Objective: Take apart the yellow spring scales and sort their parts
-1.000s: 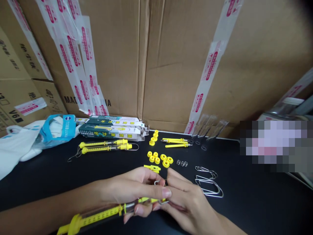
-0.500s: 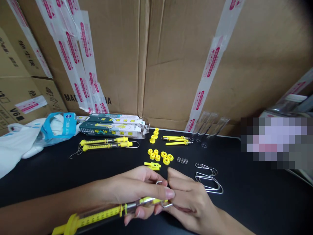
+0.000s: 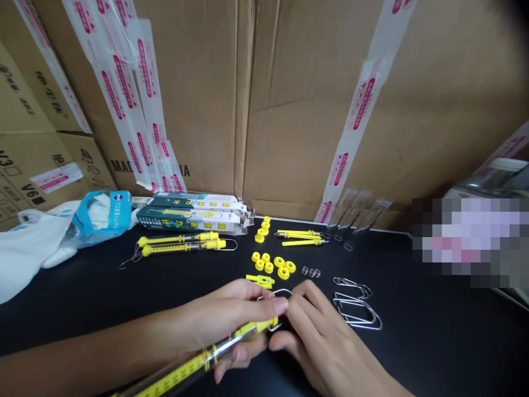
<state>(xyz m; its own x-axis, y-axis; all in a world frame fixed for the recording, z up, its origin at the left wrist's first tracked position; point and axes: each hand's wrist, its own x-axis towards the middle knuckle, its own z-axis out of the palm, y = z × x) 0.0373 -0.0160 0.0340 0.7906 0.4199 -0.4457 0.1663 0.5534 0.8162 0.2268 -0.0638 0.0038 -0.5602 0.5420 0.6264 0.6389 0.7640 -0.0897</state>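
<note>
A spring scale [image 3: 185, 373] with a clear tube and a yellow graduated core lies slanted across the front, gripped near its yellow end by my left hand [image 3: 237, 311]. A bent steel wire loop [image 3: 282, 290] sits at that end, one tip beside the yellow cap. My right hand [image 3: 326, 336] is closed around the loop's far side, its fingers curled. Part of the loop is hidden behind the fingers. Just beyond my left hand lie flat yellow clips [image 3: 259, 280]. Right of my right hand rest several loose wire loops [image 3: 359, 310].
On the black table [image 3: 397, 358] are yellow rings [image 3: 284, 273], small yellow caps [image 3: 260, 265], small springs [image 3: 311, 272], yellow rods [image 3: 300, 241] and clear tubes [image 3: 374, 220]. Two assembled spring scales [image 3: 182, 247] lie before printed boxes [image 3: 188, 220]. Cardboard [image 3: 289, 127] stands behind.
My right hand has turned and its fingers have lifted a little, so more of the wire loop shows. The held spring scale's lower-left end has dropped further out of frame.
</note>
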